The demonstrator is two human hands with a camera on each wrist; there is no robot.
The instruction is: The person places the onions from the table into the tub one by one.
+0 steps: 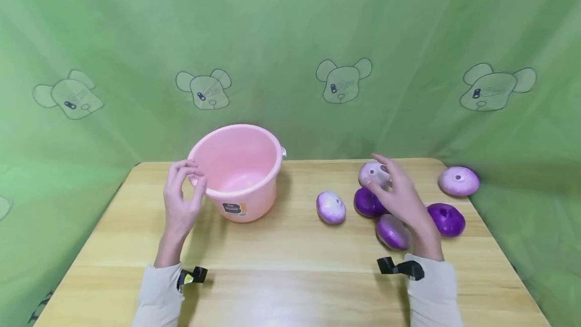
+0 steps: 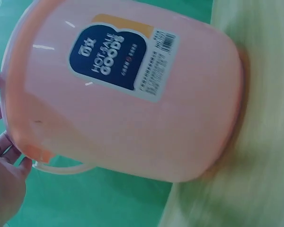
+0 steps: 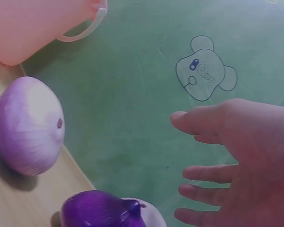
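A pink plastic bucket [image 1: 254, 201] stands upright on the left part of the table, with a dark label on its side. At the bucket's left rim, my left hand [image 1: 183, 201] grips the edge with fingers and thumb. The left wrist view shows the bucket's wall [image 2: 132, 127] and the fingers [image 2: 1, 144] at its rim. My right hand [image 1: 399, 193] hovers over a group of purple onions, fingers apart and holding nothing. Beneath or beside it are a dark purple onion [image 1: 367, 203], a lighter onion [image 1: 392, 232] and a pale onion [image 1: 369, 171], partly hidden by the fingers.
Between bucket and group lies a single pale onion [image 1: 331, 208]. Farther right are a dark purple onion [image 1: 447, 220] and a pale one [image 1: 459, 181] near the table's right edge. A green curtain [image 1: 281, 39] hangs behind the wooden table [image 1: 290, 286]. The bucket's white handle [image 3: 87, 30] hangs down.
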